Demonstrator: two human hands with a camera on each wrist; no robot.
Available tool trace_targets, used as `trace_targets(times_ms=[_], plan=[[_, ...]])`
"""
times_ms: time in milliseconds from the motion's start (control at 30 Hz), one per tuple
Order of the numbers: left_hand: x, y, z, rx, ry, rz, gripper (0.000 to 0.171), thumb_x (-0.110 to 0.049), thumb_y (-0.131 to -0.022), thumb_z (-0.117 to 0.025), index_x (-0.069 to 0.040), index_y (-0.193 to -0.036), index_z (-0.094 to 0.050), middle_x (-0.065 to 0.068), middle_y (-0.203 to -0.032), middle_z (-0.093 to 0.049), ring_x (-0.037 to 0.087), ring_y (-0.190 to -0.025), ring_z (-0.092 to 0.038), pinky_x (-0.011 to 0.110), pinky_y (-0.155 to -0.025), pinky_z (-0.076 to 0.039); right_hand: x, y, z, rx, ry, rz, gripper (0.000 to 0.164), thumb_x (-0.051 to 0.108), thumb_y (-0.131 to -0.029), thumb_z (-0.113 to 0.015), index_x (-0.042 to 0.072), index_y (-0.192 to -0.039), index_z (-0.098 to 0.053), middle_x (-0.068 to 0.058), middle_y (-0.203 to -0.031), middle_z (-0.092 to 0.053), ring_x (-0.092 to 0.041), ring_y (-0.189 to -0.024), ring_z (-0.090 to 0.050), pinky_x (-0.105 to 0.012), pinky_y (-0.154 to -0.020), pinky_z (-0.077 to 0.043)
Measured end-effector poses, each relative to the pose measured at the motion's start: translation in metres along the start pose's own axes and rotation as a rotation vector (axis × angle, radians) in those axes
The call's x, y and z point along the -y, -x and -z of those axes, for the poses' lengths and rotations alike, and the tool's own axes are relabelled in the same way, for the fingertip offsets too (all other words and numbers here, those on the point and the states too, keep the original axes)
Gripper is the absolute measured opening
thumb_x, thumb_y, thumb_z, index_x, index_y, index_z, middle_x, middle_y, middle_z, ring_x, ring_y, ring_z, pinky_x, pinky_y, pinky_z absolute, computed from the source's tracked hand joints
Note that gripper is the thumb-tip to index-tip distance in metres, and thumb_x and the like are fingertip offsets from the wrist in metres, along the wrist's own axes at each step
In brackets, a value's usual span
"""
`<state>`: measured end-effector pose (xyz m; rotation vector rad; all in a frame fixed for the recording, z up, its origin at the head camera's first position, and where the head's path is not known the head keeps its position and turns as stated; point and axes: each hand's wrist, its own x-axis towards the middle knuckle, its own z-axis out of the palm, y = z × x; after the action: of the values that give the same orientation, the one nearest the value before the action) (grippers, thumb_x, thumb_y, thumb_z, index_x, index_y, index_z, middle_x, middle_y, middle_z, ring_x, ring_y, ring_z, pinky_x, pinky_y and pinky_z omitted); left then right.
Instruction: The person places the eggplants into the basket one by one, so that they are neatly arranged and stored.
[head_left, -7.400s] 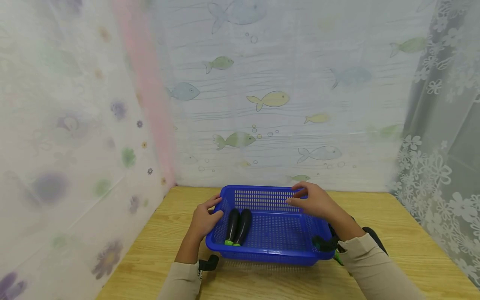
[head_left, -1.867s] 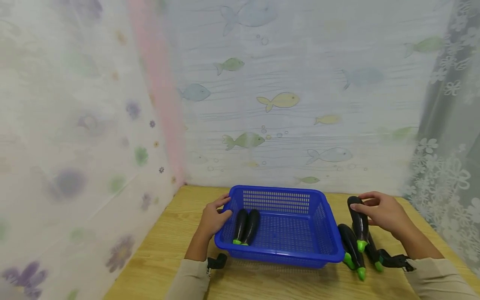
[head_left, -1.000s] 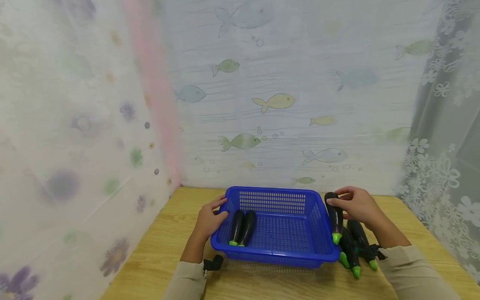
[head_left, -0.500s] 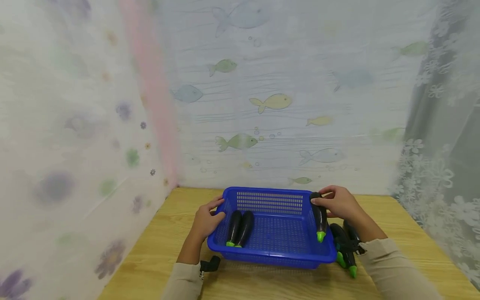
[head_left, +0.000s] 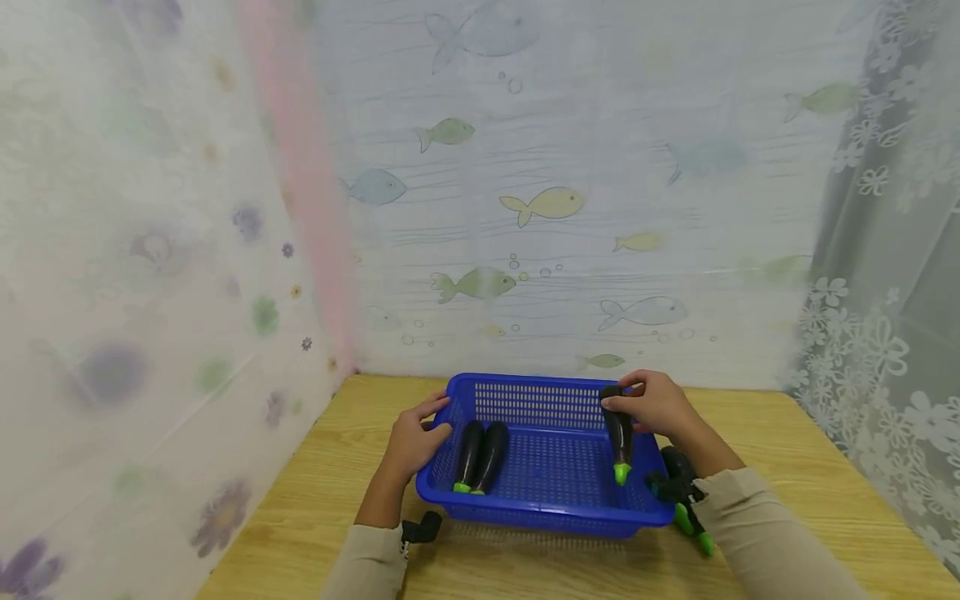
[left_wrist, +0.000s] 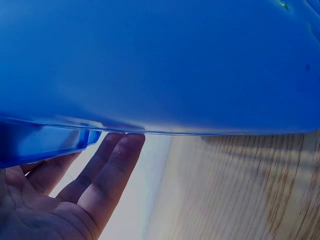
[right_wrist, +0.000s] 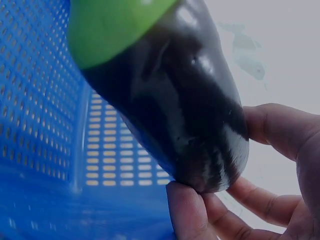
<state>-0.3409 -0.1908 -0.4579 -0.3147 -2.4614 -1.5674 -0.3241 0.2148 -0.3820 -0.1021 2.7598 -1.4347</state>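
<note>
- Nearest, 2 beige sleeves (head_left: 772,533) reach in over the wood-grain counter (head_left: 296,508), with a black device (head_left: 422,528) at the left wrist and another black device (head_left: 675,488) at the right.
- More eggplants (head_left: 683,518) lie on the counter just beside the basket's right side, partly hidden by the right wrist; at least 2 green caps show.
- The blue basket (head_left: 543,507) stands on the counter, its sides pierced with slots.
- Inside it, near the left wall, lie 2 eggplants (head_left: 492,457) side by side, green caps toward the person.
- The left hand (head_left: 408,442) touches the basket's left rim – fingers fairly straight, thumb apart from them.
- The right hand (head_left: 654,406) has its thumb and fingers clamped on the dark blunt end of 1 eggplant (head_left: 618,433) – this one is over the basket's right part, tilted, green cap lower; whether it touches the basket cannot be told.
- Farthest back hang a fish-printed sheet (head_left: 540,242) and, at the right, a white-flowered curtain (head_left: 885,342).
</note>
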Motion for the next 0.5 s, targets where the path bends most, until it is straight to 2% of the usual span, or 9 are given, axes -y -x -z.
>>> trace_targets(times_ms=[233, 500], plan=[[0.001, -0.001, 0.000, -0.004, -0.007, -0.001, 0.053, -0.012, -0.089, -0.067, -0.008, -0.142, -0.064, 0.003, -0.156, -0.053, 0.041, -0.121, -0.068, 0.053, -0.088, -0.061, 0.005, -0.007, -0.014, -0.001, 0.032, 0.017, 0.063, 0.029, -0.089, -0.079, -0.007, -0.135, -0.055, -0.032, -0.123, -0.065, -0.028, -0.089, -0.074, -0.038, -0.067, -0.064], [-0.002, 0.000, 0.000, -0.006, -0.003, -0.007, 0.052, -0.011, -0.090, -0.067, -0.008, -0.142, -0.064, 0.004, -0.155, -0.054, 0.042, -0.119, -0.068, 0.053, -0.087, -0.062, 0.012, -0.012, -0.027, 0.021, -0.009, -0.006, 0.063, 0.026, -0.087, -0.081, -0.008, -0.134, -0.055, -0.030, -0.119, -0.065, -0.029, -0.090, -0.075, -0.046, -0.072, -0.065]])
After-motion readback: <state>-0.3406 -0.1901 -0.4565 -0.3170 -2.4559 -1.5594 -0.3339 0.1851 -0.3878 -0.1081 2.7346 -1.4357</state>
